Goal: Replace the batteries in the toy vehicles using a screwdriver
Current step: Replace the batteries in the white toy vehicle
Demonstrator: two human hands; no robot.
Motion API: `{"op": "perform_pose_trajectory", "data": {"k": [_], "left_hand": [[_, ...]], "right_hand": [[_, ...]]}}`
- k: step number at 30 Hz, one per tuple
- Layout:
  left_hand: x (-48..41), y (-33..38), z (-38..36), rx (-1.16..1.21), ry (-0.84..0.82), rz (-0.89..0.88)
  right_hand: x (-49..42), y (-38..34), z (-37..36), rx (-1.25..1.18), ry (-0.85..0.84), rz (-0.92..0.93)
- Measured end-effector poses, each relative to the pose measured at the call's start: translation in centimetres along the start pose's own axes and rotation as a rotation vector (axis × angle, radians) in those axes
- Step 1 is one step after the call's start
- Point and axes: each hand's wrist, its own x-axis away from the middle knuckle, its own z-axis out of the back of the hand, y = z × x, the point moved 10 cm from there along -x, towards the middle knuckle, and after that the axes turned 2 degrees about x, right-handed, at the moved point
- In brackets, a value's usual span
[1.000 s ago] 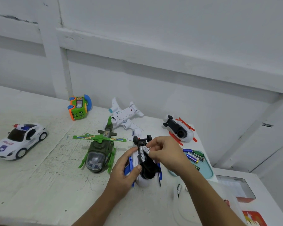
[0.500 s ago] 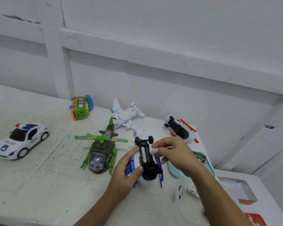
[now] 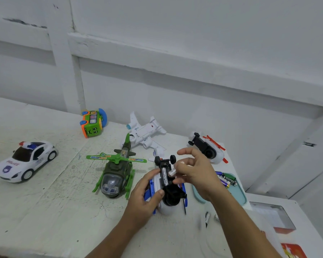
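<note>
Head view, lower centre of the frame: the left hand [image 3: 147,194] is clenched round the upturned blue-and-white toy helicopter [image 3: 167,192], thumb and fingers pinning its body on the table [image 3: 45,211]. One battery [image 3: 165,175] already lies in the open bay on the toy's underside. Just right of it, the right hand [image 3: 194,174] pinches a second battery [image 3: 172,172] in its grip, held touching or just above the bay; the other fingers are spread.

To seat it well, I judge the flat end should press against the spring first, then the other end tips down until it lies level beside the first. Polarity marks are too small to read here.

Right of centre, spare batteries [image 3: 226,179] lie in a pale green tray [image 3: 239,196]. Further up stand a green helicopter [image 3: 116,174], a police car [image 3: 26,161], a white plane [image 3: 144,133] and another upturned toy [image 3: 206,148]. No screwdriver is clearly visible.
</note>
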Motion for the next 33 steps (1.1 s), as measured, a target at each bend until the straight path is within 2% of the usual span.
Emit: {"op": "perform_pose_trajectory", "data": {"k": [5, 11, 16, 19, 22, 26, 33], "left_hand": [[0.0, 0.3, -0.1, -0.004, -0.005, -0.010], [-0.1, 0.6, -0.2, 0.009, -0.017, -0.028], [-0.2, 0.4, -0.2, -0.003, -0.013, -0.019], [-0.2, 0.2, -0.1, -0.005, -0.012, -0.008], [-0.2, 0.1, -0.2, -0.013, -0.017, -0.007], [-0.1, 0.0, -0.1, -0.004, -0.009, -0.003], [-0.2, 0.0, -0.1, -0.012, -0.010, -0.008]], "right_hand": [[0.2, -1.4, -0.6, 0.311, 0.053, 0.155], [0.0, -1.7, -1.6, 0.614, 0.090, 0.245], [-0.1, -1.8, -3.2, 0.797, -0.038, 0.208], [-0.1, -1.4, -3.1, 0.844, -0.075, 0.156], [-0.1, -1.5, -3.2, 0.933, -0.084, 0.182], [-0.2, -1.3, -3.7, 0.957, -0.121, 0.206], [-0.8, 0.1, -1.9, 0.709, -0.023, 0.123]]}}
